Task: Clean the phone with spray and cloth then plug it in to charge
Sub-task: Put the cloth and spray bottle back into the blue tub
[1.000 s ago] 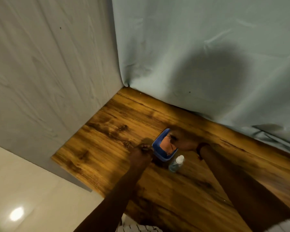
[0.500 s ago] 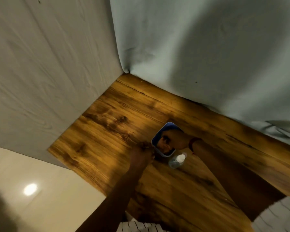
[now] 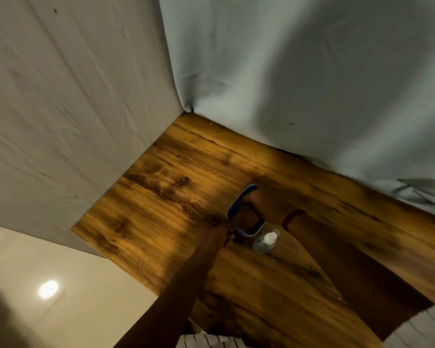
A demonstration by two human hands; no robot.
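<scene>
Item 1, right hand (image 3: 268,205): laid over the phone (image 3: 237,204), fingers bent. I cannot tell whether it pinches a cloth.
Item 2, left hand (image 3: 215,234): curled at the phone's near corner, grip too dark to judge. The hands are apart.
Item 3, phone: blue-edged, flat on the table (image 3: 161,197), well in from its edges.
Item 4, spray bottle (image 3: 264,243): just beside the phone, on its near side.
Progress, by my reckoning: wiping stage. I see no charging cable, so plugging in remains.
</scene>
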